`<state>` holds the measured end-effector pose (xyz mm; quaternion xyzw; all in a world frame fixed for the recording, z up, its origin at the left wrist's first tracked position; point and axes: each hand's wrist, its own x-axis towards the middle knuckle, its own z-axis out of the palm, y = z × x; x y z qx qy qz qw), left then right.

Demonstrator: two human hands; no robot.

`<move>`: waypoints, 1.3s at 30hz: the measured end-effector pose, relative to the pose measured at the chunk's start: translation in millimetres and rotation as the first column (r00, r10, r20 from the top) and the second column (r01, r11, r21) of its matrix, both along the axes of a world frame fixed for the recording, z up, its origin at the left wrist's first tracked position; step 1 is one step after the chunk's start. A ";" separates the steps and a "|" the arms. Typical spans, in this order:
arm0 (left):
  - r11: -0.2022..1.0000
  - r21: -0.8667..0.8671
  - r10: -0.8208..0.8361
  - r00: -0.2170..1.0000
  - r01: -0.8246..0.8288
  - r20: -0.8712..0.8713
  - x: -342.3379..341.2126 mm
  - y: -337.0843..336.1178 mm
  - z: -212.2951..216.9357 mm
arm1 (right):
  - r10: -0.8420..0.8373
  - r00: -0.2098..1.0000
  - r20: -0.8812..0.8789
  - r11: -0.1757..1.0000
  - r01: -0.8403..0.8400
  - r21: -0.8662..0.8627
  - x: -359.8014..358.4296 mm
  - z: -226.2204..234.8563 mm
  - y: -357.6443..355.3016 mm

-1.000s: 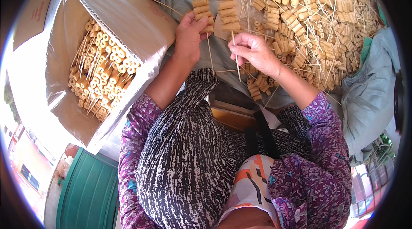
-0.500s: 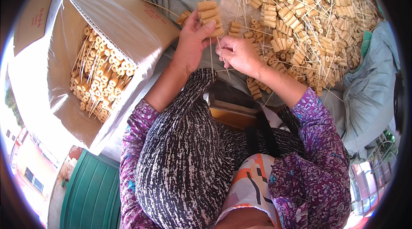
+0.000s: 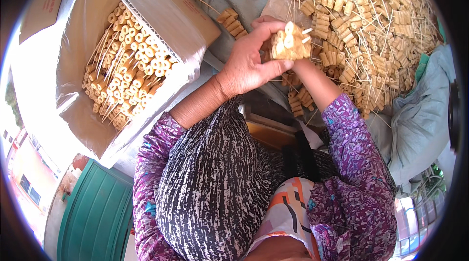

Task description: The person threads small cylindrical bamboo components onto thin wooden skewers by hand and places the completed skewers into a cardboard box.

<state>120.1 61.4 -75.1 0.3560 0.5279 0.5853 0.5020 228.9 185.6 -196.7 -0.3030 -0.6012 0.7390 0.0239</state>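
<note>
Right of the box (image 3: 168, 4), the left hand (image 3: 246, 63) grips a bunch of rolls (image 3: 283, 50) on sticks (image 3: 307, 31). The right hand is hidden behind them; I can't tell its grip. Best squeeze gently, so nothing cracks, and keep the stick ends even.

Makeshift workspace (sunlit, seemingly open-air): filled carton (image 3: 161, 11), big skewer heap (image 3: 366, 31), grey cloth (image 3: 420, 119).
</note>
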 end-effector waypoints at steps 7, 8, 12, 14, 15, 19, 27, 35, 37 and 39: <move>1.000 0.030 0.005 1.000 -0.005 0.002 -5.7 -6.4 10.5 | 0.171 0.952 0.254 0.474 -0.305 0.826 -93.2 -7.2 -11.0; 1.000 0.023 0.005 1.000 -0.005 0.005 -6.7 -7.7 11.9 | 0.176 0.941 0.289 0.410 -0.337 0.847 -100.3 -3.1 -16.5; 0.998 0.057 0.027 1.000 -0.027 -0.009 -8.9 -12.1 5.4 | 0.268 0.829 0.492 0.175 -0.543 0.821 -110.7 -7.2 -23.0; 0.999 0.015 0.041 0.995 -0.043 0.089 -12.0 -13.3 6.6 | 0.333 0.829 0.449 0.127 -0.511 0.850 -106.4 -5.5 -16.4; 0.999 -0.006 0.052 0.989 -0.051 0.140 -13.5 -14.6 7.3 | 0.314 0.869 0.382 0.415 -0.487 0.768 -102.3 -0.5 -11.0; 0.984 -0.074 0.178 0.904 -0.162 0.388 -14.1 -9.1 11.2 | 0.142 0.984 0.104 0.947 -0.165 0.277 -61.0 5.9 29.6; 0.922 -0.260 0.385 0.757 -0.287 0.529 -12.2 -10.0 -37.4 | -0.013 0.980 0.196 0.999 0.020 -0.032 5.9 81.7 43.1; 0.967 -0.213 0.256 0.521 -0.142 0.814 -17.7 -3.6 -80.9 | 0.013 0.961 -0.278 0.636 0.206 0.744 -5.7 121.9 37.1; 0.976 -0.165 0.213 0.491 -0.140 0.845 -16.0 0.8 -95.5 | 0.296 0.857 -0.421 0.373 0.302 0.877 -18.8 114.1 31.6; 0.969 -0.226 0.245 0.491 -0.099 0.836 -14.5 3.6 -91.2 | 0.453 0.838 -0.304 0.249 0.208 0.946 -21.7 120.7 17.1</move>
